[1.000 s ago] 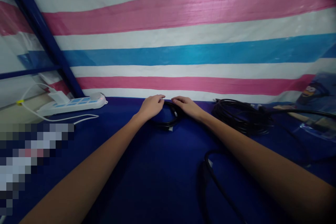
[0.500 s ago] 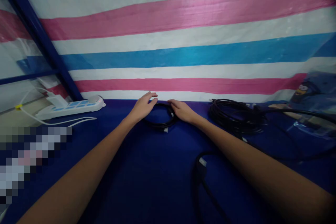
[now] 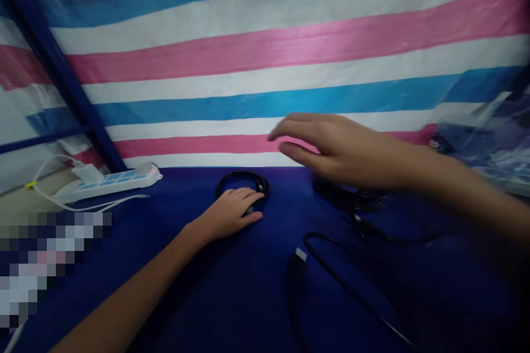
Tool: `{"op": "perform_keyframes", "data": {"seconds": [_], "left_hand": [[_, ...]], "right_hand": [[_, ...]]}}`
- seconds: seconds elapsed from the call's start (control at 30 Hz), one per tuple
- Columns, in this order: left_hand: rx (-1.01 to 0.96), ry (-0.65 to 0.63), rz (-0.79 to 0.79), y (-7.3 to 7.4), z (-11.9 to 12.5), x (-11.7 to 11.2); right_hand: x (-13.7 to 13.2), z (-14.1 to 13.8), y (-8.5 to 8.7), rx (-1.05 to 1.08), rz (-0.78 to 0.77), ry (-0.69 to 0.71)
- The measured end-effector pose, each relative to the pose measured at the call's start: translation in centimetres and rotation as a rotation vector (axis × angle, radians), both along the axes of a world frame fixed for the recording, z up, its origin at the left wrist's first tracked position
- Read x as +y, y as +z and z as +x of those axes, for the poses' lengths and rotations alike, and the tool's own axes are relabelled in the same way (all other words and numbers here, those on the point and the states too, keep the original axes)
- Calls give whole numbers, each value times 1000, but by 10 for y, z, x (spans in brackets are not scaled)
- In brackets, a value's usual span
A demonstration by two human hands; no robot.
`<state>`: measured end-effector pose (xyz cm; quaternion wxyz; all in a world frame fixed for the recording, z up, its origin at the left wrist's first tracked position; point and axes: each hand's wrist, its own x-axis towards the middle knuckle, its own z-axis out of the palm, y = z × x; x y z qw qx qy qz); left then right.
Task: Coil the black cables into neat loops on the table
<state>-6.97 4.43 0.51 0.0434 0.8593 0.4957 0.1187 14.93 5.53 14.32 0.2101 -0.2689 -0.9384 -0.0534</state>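
My left hand [image 3: 234, 210] rests over the near side of a small coil of black cable [image 3: 218, 186] on the blue tabletop. Its fingers lie flat with the thumb apart, and part of a pale plug [image 3: 249, 210] shows between them. Raised above the table at the right, my right hand [image 3: 323, 146] is blurred, its thumb and fingers apart with nothing between them. Below and behind it lies a larger bundle of black cable [image 3: 368, 199], partly hidden by the hand and forearm. Nearer me, a connector with a pale end [image 3: 301, 255] sits beside a loose black cable [image 3: 339, 278].
A white power strip [image 3: 120, 181] with plugged-in adapters and a white cord [image 3: 111, 202] lies at the left by a blue metal post [image 3: 62, 71]. A striped plastic sheet [image 3: 232, 105] hangs behind the table. Clear plastic bags [image 3: 492, 138] are at the far right.
My right hand has left the small coil and risen to the right. My left hand has shifted from the coil's left side onto its near edge. The view has tilted slightly upward.
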Motion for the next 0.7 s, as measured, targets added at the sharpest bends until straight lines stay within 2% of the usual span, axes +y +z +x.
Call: {"op": "perform_keyframes", "data": {"seconds": [0.07, 0.13, 0.2, 0.23, 0.3, 0.4, 0.47, 0.53, 0.63, 0.7], "left_hand": [[-84, 59, 49, 9, 10, -19], [-260, 131, 32, 22, 28, -48], [-456, 190, -93, 36, 50, -78], [-516, 196, -154, 42, 61, -90], [-561, 201, -255, 55, 80, -106], [-562, 176, -443, 66, 96, -108], [-529, 148, -533, 63, 100, -106], [-433, 159, -477, 52, 104, -110], [-280, 237, -257, 30, 114, -127], [-232, 260, -173, 21, 123, -138]], "right_hand": [[-5, 41, -8, -73, 99, -165], [-1, 83, -29, -212, 186, -398], [0, 116, -51, -317, 125, -561], [-2, 128, -58, -319, 54, -550], [-16, 140, -65, -217, -69, -441], [-56, 140, -59, 30, -194, -339], [-90, 137, -59, 139, -227, -323], [-122, 138, -70, 210, -216, -289], [-157, 140, -105, 295, -11, -251], [-167, 136, -127, 336, 132, -180]]}}
